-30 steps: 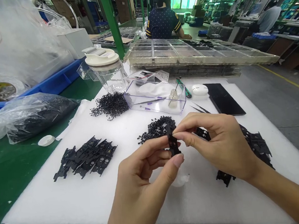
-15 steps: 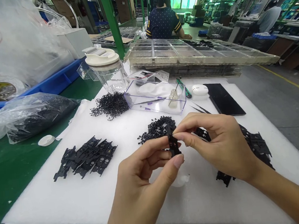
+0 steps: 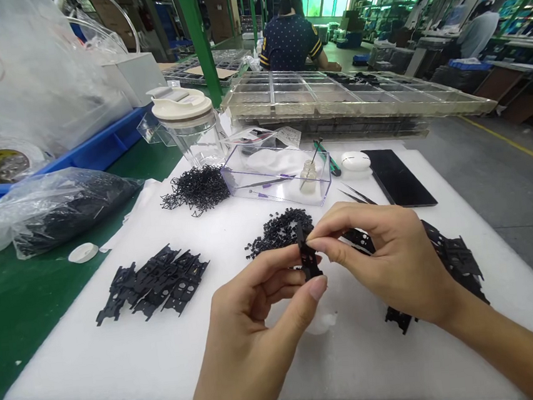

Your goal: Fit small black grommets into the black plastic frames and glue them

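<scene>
Between the fingers and thumb of my left hand [image 3: 263, 320] is a small black plastic bracket [image 3: 309, 260], held upright over the white sheet. My right hand [image 3: 385, 258] is closed in a pinch at the bracket's upper right edge; anything tiny between its fingertips is hidden. Just behind the bracket lies a heap of tiny black parts [image 3: 279, 229]. Flat black plates with holes [image 3: 154, 280] are piled to the left. More black plates [image 3: 458, 257] lie to the right, partly covered by my right hand and forearm.
A clear box [image 3: 276, 177] holds a small bottle [image 3: 308, 177] and thin tools. Around it are a pile of thin black bent pieces [image 3: 197, 189], a lidded jug [image 3: 188, 119], tweezers [image 3: 359, 194] and a black flat slab [image 3: 401, 177]. Compartment trays [image 3: 355, 100] stand behind; a person [image 3: 289, 34] sits beyond.
Hardly anything differs. Both hands keep the same grip on the bracket, and the view has shifted very slightly.
</scene>
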### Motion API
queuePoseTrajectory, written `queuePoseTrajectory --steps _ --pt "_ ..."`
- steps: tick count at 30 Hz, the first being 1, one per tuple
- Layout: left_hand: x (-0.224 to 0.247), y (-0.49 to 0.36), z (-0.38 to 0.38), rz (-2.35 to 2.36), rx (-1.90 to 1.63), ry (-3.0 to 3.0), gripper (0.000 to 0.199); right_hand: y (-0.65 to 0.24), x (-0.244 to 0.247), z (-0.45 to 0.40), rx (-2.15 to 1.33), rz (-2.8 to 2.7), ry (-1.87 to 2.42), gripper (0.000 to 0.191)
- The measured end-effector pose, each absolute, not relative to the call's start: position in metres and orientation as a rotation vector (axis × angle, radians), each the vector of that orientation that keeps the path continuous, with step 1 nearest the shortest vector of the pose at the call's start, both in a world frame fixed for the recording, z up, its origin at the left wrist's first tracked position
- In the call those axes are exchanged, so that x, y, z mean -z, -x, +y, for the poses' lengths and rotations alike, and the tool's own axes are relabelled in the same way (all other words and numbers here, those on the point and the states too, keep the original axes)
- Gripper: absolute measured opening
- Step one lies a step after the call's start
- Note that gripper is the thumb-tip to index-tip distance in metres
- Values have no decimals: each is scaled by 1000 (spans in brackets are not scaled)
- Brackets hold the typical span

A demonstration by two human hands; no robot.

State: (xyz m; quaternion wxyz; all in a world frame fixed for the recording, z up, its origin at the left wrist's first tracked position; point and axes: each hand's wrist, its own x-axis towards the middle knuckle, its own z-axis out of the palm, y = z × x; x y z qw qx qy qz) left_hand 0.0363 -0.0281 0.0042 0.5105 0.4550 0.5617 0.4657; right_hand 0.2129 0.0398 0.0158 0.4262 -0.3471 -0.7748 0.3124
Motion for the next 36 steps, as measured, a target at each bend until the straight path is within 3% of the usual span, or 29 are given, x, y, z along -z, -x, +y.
queuePoseTrajectory --steps 22,32,36 --pt "-5 -45 -28 1409 -1357 -1158 18 -209 -14 35 -641 -1996 834 14" --pt "-6 -48 -30 1363 -1421 -1186 16 -210 -14 39 -1122 -1785 859 7" --pt "-6 -43 -29 1399 -1371 -1127 9 -209 -14 41 -1318 -1664 894 17"
